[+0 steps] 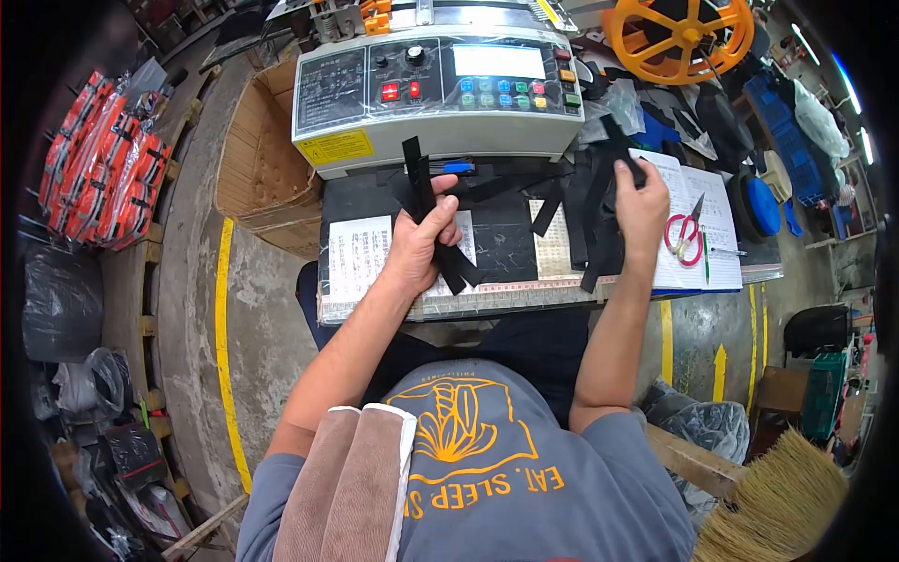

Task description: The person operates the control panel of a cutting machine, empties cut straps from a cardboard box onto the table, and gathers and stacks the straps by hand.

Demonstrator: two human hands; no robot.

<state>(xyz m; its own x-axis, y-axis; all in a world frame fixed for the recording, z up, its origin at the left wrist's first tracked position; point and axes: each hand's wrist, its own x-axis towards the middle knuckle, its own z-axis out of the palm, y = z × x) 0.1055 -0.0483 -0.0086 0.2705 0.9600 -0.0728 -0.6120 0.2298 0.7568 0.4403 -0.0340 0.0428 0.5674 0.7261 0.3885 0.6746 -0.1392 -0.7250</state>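
Observation:
My left hand (423,236) is closed round a bundle of black webbing strips (457,270), whose ends stick out above and below the fist. At the right, my right hand (643,208) pinches another black strip (618,139) near the open notebook. Below it, more loose black strips (585,211) lie on the dark worktable (506,248). Red-handled scissors (685,240) rest on the notebook (663,267), just right of my right wrist. Printed sheets (359,253) lie under and beside my left hand.
A grey control machine (440,136) with lit buttons and a screen stands behind the strips. An orange reel (688,36) is at the back right. A cardboard box (267,178) stands left of the table. A ruler tape (510,288) runs along the front edge. A broom (782,501) is at lower right.

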